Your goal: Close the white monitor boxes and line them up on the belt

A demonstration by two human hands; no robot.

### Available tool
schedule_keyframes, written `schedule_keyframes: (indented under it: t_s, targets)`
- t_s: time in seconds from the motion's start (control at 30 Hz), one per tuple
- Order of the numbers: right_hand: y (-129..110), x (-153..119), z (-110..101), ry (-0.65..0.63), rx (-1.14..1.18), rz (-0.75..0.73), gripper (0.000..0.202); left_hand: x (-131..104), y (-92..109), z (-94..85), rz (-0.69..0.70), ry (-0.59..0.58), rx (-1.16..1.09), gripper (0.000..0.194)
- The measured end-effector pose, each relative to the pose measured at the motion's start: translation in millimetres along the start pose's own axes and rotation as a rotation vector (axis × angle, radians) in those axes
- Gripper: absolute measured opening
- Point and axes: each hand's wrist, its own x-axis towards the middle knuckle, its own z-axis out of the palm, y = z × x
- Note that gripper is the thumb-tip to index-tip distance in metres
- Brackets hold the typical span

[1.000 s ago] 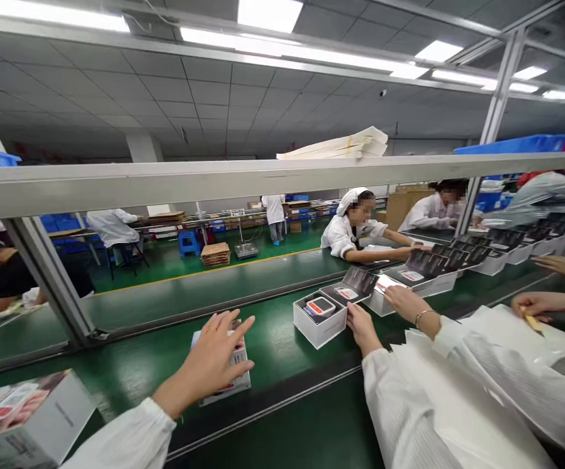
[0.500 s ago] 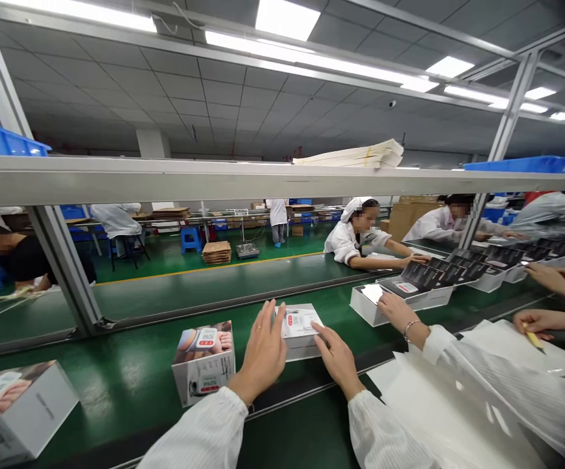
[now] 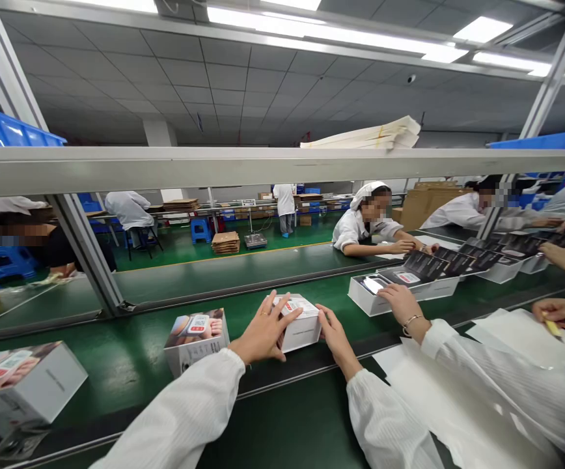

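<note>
A white printed carton sits on the green belt in front of me, turned at an angle with a plain white side facing me. My left hand grips its left end, fingers across the top edge and thumb low on the side. At the right end, my right hand holds the edge with bent fingers. Left of my hands stands another printed carton, its top showing a wrist with a small display device. A third such carton lies farther left.
At the right, a co-worker's hand touches an open white box in a row of boxes with black flaps. White sheets lie below that arm. A metal shelf beam crosses above the belt, with an upright post at left.
The carton between my hands has turned, so a plain side faces me. My left hand has moved from beside it to gripping its left end. The camera view has shifted slightly.
</note>
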Motion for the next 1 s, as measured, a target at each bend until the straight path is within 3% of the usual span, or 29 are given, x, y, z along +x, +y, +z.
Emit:
schedule_keyframes:
  t_s: [0.07, 0.13, 0.2, 0.23, 0.3, 0.37, 0.47, 0.57, 0.7, 1.0]
  targets:
    - [2, 29, -44, 0.043, -0.014, -0.006, 0.029, 5, -4, -11.5, 0.121, -0.044, -0.007, 0.126]
    - [5, 59, -83, -0.006, -0.123, -0.032, 0.023, 9, -4, -19.9, 0.178, -0.024, -0.042, 0.127]
    - [5, 76, -105, 0.015, -0.16, -0.048, 0.025, 13, -2, -27.4, 0.153, 0.04, -0.064, 0.12]
    - [3, 77, -105, 0.013, -0.172, -0.055, 0.026, 16, -1, -31.2, 0.113, 0.06, -0.057, 0.111]
    - [-5, 63, -81, -0.015, -0.219, -0.076, 0.028, 24, 1, -37.6, 0.006, 0.054, -0.01, 0.087]
    - [-16, 33, -31, -0.056, -0.309, -0.113, 0.03, 34, 0, -40.8, -0.073, 0.011, 0.045, 0.071]
    - [-24, -20, 58, -0.148, -0.331, -0.135, 0.031, 42, -3, -39.5, -0.087, -0.043, 0.082, 0.068]
    - [-18, -48, 106, -0.227, -0.341, -0.176, 0.042, 39, -4, -37.4, -0.082, -0.074, 0.113, 0.067]
    - [-8, -50, 105, -0.249, -0.289, -0.181, 0.045, 22, -8, -40.8, -0.088, -0.08, 0.143, 0.069]
    - [-11, -55, 102, -0.28, -0.331, -0.199, 0.047, -9, -17, -53.2, -0.133, -0.098, 0.178, 0.068]
